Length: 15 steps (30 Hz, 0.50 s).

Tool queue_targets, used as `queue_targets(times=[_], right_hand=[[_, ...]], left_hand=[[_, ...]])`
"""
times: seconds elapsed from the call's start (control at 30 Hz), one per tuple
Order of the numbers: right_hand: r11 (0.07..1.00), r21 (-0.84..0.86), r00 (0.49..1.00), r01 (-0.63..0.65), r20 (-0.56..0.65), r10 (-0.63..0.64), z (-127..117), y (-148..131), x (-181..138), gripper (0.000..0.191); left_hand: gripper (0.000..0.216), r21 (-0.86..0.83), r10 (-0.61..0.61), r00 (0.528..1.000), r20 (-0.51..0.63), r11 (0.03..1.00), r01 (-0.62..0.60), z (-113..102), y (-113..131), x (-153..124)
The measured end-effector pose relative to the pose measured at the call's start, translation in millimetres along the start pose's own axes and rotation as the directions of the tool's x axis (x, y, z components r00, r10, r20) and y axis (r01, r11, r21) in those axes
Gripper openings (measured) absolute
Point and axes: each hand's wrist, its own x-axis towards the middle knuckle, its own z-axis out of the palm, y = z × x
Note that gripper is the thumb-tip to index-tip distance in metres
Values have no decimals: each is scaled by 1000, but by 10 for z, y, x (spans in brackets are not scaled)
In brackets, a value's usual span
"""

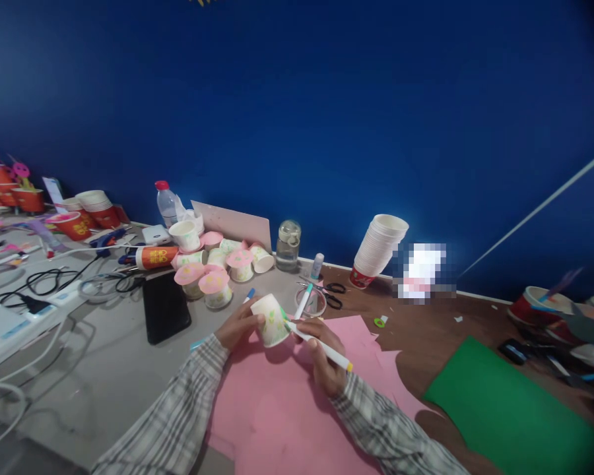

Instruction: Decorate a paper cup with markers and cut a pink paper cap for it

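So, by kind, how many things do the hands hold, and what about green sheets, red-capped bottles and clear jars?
Cup in the left hand: 1
Marker in the right hand: 1
Green sheet: 1
Red-capped bottle: 1
Clear jar: 1
Total: 5

The left hand (237, 326) is holding a matt paper cup (271, 322); the right hand (329, 377), a smooth plastic marker (334, 356). Behind both hands, woven cloth sleeves (183, 389) are wrinkling. Beneath them, matt pink paper (277, 415) is lying; beyond, a clear, glossy jar (288, 251) is gleaming.
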Motion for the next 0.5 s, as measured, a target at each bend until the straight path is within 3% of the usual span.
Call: queue_targets(times=[0.5], right_hand=[[1000, -12, 1000, 14, 17, -14, 18, 74, -5, 22]], left_hand=[[49, 8, 5, 999, -41, 1000, -4, -3, -3, 3]])
